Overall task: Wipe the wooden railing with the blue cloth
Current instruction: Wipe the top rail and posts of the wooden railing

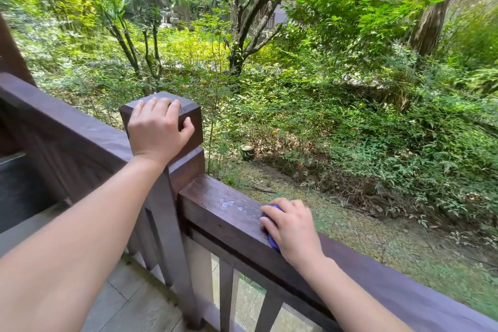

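Blue cloth (272, 226) bunched under right hand (292, 229) on glossy railing (229, 213) (damp-looking); left fingers (161, 105) clamp square post (188, 113).

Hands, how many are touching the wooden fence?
2. The left hand grips the top of the corner post; the right hand presses the blue cloth on the railing. None seem hidden.

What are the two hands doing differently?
The left hand grips the square post top, while the right hand rests lower, on the flat railing. The left hand holds only wood; the right hand presses a blue cloth, mostly hidden beneath it. Both are bare and touch dark brown wood.
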Available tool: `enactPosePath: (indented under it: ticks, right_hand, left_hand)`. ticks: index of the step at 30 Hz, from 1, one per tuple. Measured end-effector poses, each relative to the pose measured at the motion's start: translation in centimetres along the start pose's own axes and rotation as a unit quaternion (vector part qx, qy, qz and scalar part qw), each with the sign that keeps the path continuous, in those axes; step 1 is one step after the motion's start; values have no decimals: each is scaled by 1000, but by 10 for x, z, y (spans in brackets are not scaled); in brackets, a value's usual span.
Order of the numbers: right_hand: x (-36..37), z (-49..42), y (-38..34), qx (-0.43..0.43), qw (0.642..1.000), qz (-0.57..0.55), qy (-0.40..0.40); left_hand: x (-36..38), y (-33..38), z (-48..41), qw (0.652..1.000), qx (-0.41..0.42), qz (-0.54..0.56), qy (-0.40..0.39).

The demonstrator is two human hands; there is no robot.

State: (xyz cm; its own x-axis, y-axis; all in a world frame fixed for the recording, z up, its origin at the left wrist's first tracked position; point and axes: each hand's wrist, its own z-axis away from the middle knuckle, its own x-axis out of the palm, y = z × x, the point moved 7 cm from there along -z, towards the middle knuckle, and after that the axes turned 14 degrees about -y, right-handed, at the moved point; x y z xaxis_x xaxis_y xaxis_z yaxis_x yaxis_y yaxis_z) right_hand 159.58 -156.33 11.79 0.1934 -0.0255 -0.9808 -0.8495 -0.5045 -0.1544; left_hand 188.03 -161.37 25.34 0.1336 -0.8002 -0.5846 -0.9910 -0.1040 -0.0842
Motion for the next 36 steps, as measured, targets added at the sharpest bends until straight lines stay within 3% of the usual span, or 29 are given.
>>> enactPosePath:
  ticks: [4, 9, 14, 18, 23, 26, 28, 30, 32, 34, 36]
  right_hand:
    - [19, 25, -18, -112, 993, 26, 0]
    - [7, -21, -15, 14, 1000, 4, 4]
    - [22, -9, -41, -135, 991, 12, -10]
    - [10, -47, -27, -4, 1000, 7, 4]
    - [23, -19, -60, -148, 989, 10, -5]
    - [0, -43, -32, -43, 994, -98, -2]
    - [-7, -59, -21, 16, 971, -238, -9]
    - [-7, -72, -18, 10, 949, -312, -46]
    - [-5, -76, -12, 8, 963, -253, -88]
    - [-5, -68, -7, 13, 986, -164, -36]
    - [-4, -48, -24, -50, 989, -136, 20]
  left_hand:
    - [2, 0, 1, 1000, 1, -4, 2]
    - [1, 0, 0, 1000, 1, 0, 2]
    - [2, 0, 1, 1000, 3, -5, 14]
    - [-1, 0, 1, 1000, 3, -4, 22]
    - [0, 0, 2, 1000, 6, 0, 27]
    - [-3, 0, 2, 999, 5, 2, 38]
    - [-3, 1, 2, 999, 12, 1, 47]
    - [-2, 1, 3, 999, 13, 3, 49]
    - [-2, 1, 3, 999, 10, 2, 48]
    - [-1, 0, 2, 999, 9, 0, 51]
    - [0, -1, 2, 998, 10, -2, 55]
